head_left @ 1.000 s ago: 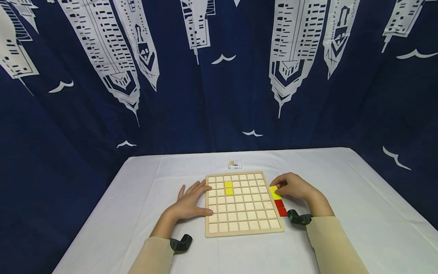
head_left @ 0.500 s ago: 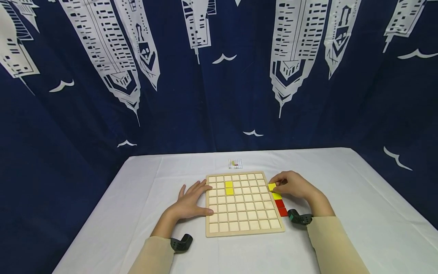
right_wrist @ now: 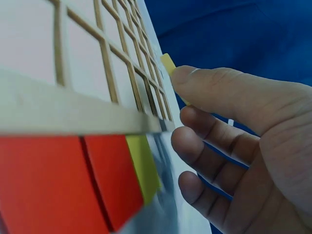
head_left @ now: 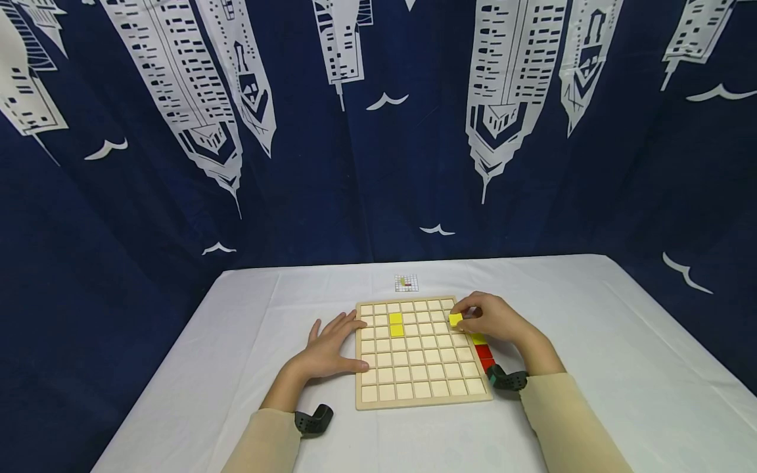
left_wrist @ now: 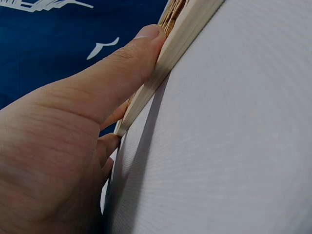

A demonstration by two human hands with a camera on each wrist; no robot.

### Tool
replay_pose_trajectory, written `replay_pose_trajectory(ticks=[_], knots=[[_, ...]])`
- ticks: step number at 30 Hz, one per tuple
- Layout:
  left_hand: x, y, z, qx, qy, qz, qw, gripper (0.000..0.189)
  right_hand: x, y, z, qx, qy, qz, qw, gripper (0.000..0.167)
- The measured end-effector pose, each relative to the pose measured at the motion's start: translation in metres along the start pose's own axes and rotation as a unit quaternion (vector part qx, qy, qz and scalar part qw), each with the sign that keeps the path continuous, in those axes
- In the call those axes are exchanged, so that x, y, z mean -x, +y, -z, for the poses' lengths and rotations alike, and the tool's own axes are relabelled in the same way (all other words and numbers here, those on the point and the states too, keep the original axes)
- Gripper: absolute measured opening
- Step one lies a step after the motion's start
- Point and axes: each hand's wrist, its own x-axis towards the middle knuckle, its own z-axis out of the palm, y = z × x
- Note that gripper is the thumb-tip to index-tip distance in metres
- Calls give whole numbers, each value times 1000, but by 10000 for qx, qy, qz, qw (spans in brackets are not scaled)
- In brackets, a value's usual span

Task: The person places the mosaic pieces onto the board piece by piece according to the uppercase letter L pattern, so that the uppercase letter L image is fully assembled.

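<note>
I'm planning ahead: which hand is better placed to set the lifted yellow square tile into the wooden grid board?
Likely the right hand: it pinches the yellow square tile over the right side of the wooden grid board; the left hand touches the opposite edge, holding no tile.

The board (head_left: pixel 421 389) is pale wood gridded with cream squares. On it are two yellow tiles (head_left: pixel 395 318); at its right edge, a held yellow tile (head_left: pixel 455 320) and red tiles (head_left: pixel 483 351). Behind it, navy cloth (head_left: pixel 378 171) bears white buildings (head_left: pixel 514 59) and birds (head_left: pixel 386 99).

We have room over the board (head_left: pixel 420 373); our left hand (head_left: pixel 326 351) blocks one side, our right hand (head_left: pixel 493 318) the other.
</note>
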Motion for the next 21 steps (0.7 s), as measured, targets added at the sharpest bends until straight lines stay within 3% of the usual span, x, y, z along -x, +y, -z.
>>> replay_pose_trajectory(ticks=[21], knots=[[0, -1, 1, -32, -30, 44, 10000, 87, -6, -31, -21, -86, -267, 793, 9965, 24]])
